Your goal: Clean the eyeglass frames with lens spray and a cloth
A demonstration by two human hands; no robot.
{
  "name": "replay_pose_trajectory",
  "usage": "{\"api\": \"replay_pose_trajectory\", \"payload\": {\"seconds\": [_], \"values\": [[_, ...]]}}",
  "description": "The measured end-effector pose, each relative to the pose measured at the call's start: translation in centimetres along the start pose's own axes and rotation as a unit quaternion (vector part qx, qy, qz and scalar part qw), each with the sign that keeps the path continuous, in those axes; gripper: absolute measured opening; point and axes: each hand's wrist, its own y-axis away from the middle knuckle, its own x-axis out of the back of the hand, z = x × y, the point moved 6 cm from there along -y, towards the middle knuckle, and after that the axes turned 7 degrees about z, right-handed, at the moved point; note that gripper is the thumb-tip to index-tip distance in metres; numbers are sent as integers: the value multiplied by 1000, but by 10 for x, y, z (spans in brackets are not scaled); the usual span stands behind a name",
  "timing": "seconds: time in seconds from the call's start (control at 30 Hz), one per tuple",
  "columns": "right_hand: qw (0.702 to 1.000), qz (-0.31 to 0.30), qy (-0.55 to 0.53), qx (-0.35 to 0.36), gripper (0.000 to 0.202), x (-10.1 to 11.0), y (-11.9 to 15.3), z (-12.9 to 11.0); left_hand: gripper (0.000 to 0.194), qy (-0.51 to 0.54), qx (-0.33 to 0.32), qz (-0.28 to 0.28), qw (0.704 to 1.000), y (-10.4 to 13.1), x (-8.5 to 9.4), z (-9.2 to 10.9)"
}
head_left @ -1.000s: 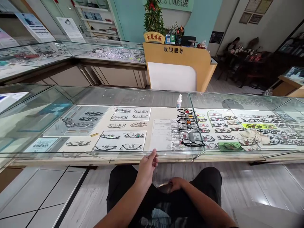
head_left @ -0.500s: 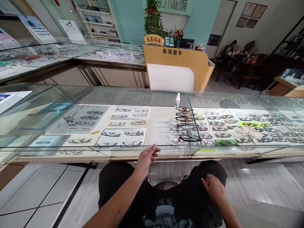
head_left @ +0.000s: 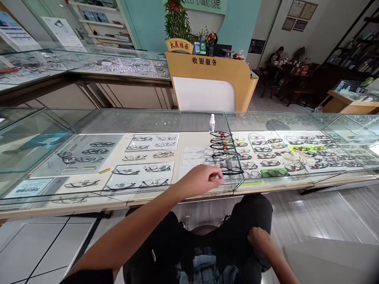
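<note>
My left hand (head_left: 204,179) is over the front edge of the glass showcase, its fingers loosely curled with a small gap between them and nothing seen in them. Its fingertips are beside the nearest black eyeglasses (head_left: 233,170), whose left end is partly hidden; I cannot tell whether they touch. Behind that pair, more dark eyeglasses (head_left: 223,154) form a column on the glass top, with a white spray bottle (head_left: 212,123) at the far end. My right hand (head_left: 259,241) lies on my right thigh, fingers folded in and apparently holding nothing.
Under the glass, several eyeglass frames lie on white cards (head_left: 139,175) and a grey sheet (head_left: 85,156). A yellow strip (head_left: 104,170) is among them. Beyond the showcase stands a wooden cashier counter (head_left: 210,67). Someone sits at a dark table at the back right.
My left hand has moved right and forward from the showcase's front edge to the nearest eyeglasses. My right hand stays on the thigh, its fingers more folded. The view has shifted slightly.
</note>
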Motion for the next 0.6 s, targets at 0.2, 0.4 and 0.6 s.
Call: {"api": "replay_pose_trajectory", "payload": {"seconds": [0.2, 0.4, 0.6], "values": [[996, -29, 57, -64, 49, 2, 5, 11, 7, -231, -85, -3, 969, -81, -35, 10], [997, -44, 45, 37, 36, 8, 27, -3, 19, -229, -57, -28, 971, -90, -32, -6], [984, -153, -31, 87, 45, 66, 37, -45, 45, -6, -16, 51, 999, -87, 47, -16]]}}
